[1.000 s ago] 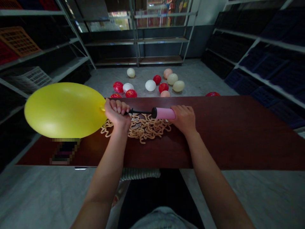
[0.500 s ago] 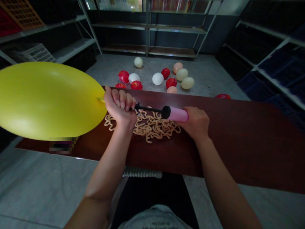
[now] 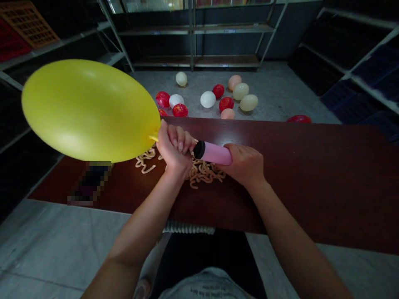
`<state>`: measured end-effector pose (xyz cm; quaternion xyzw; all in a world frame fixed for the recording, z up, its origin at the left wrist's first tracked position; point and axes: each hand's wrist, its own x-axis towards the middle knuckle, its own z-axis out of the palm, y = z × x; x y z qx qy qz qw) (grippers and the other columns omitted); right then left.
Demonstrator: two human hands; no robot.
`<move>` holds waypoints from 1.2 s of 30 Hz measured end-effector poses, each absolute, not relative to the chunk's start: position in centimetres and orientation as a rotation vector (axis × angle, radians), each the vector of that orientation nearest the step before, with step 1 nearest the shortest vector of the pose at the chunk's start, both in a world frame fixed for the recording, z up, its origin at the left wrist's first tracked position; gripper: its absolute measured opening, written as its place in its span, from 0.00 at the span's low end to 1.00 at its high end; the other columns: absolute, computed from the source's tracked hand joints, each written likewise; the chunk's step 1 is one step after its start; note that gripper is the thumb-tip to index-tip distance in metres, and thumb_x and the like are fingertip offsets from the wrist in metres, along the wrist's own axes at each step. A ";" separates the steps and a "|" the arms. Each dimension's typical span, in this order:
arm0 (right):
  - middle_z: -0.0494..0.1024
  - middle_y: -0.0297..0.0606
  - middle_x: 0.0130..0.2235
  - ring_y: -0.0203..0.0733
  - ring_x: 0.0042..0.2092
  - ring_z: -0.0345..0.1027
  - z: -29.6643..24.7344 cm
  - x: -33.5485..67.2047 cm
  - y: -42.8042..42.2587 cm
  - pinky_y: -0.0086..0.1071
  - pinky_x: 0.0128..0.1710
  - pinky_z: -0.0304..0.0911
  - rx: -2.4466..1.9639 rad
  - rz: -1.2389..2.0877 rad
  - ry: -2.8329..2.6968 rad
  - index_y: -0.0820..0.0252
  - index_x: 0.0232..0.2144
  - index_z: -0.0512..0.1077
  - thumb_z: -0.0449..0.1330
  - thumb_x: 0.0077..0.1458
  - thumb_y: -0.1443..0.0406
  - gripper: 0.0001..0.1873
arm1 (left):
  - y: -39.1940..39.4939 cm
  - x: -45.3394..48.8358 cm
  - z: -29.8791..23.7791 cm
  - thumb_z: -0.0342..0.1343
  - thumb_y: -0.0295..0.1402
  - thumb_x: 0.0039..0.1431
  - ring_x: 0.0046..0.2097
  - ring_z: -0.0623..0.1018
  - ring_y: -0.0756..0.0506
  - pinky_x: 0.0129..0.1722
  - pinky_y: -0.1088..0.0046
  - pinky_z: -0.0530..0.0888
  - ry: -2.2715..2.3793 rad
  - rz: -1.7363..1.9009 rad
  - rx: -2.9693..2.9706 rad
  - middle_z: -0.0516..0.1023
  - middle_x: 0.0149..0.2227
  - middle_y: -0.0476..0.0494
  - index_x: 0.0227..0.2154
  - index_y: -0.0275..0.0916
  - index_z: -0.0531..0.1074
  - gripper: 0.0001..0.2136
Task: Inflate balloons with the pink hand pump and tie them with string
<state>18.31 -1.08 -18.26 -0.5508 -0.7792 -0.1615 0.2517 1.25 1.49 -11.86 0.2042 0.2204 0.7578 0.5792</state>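
A big inflated yellow balloon (image 3: 90, 110) reaches out to the left, its neck at the fist of my left hand (image 3: 176, 143). That hand is closed around the neck and the black end of a balloon pump. My right hand (image 3: 245, 164) is wrapped round the pump's pink barrel (image 3: 216, 153). The barrel's black collar lies right against my left fingers, and no rod shows between them. Beneath both hands, a heap of tan curly strands (image 3: 202, 172) is spread on the dark red-brown table (image 3: 311, 178); my hands cover part of it.
A blurred-out, phone-like dark object (image 3: 90, 182) lies on the table's left part. Beyond the table, several red, white, cream and peach balloons (image 3: 208, 99) rest on the floor. Metal shelving (image 3: 191, 29) stands at the back, with more shelves and crates (image 3: 29, 23) at both sides.
The pump's black rod, exposed before, has slid into the barrel as my hands came together. The yellow balloon and my left hand have shifted right; my right hand moved slightly left.
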 end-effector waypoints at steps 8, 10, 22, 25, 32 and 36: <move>0.78 0.41 0.32 0.43 0.33 0.66 -17.9 18.9 -0.5 0.36 0.34 0.47 -1.534 -0.575 -2.121 0.60 0.37 0.74 0.56 0.56 0.49 0.21 | 2.6 -0.6 -12.1 0.43 0.38 0.70 0.13 0.49 0.55 0.14 0.75 0.51 0.517 1.850 0.453 0.45 0.12 0.56 0.14 0.40 0.46 0.26; 0.78 0.42 0.33 0.45 0.35 0.66 -17.9 19.6 -0.3 0.36 0.36 0.48 -1.561 -0.605 -2.132 0.61 0.39 0.74 0.56 0.56 0.50 0.20 | 3.0 -1.2 -12.2 0.43 0.37 0.69 0.13 0.48 0.55 0.14 0.75 0.51 0.526 1.877 0.442 0.45 0.12 0.56 0.15 0.40 0.46 0.25; 0.78 0.43 0.40 0.50 0.41 0.67 -18.4 23.7 0.2 0.39 0.43 0.53 -1.756 -0.627 -1.964 0.60 0.42 0.72 0.58 0.55 0.56 0.17 | 2.7 -2.8 -10.8 0.42 0.35 0.69 0.14 0.47 0.54 0.15 0.74 0.49 0.471 1.963 0.499 0.43 0.13 0.55 0.15 0.40 0.46 0.25; 0.78 0.44 0.39 0.49 0.40 0.67 -18.3 23.9 0.2 0.38 0.42 0.54 -1.737 -0.598 -1.967 0.61 0.41 0.72 0.58 0.54 0.57 0.16 | 2.6 -2.4 -11.1 0.43 0.36 0.70 0.14 0.47 0.54 0.15 0.74 0.50 0.477 1.963 0.517 0.43 0.13 0.55 0.14 0.40 0.46 0.26; 0.77 0.43 0.34 0.48 0.37 0.67 -18.1 22.6 -0.3 0.37 0.39 0.52 -1.643 -0.573 -2.084 0.61 0.36 0.71 0.59 0.53 0.51 0.18 | 2.3 -1.1 -11.6 0.42 0.37 0.70 0.13 0.48 0.55 0.14 0.74 0.49 0.428 1.906 0.499 0.44 0.13 0.55 0.13 0.40 0.47 0.26; 0.77 0.42 0.29 0.45 0.32 0.68 -18.0 20.4 -0.9 0.35 0.35 0.52 -1.568 -0.471 -2.166 0.61 0.31 0.71 0.58 0.52 0.47 0.22 | 1.7 0.7 -12.0 0.43 0.39 0.70 0.13 0.49 0.55 0.13 0.75 0.51 0.461 1.810 0.510 0.45 0.12 0.55 0.13 0.39 0.47 0.27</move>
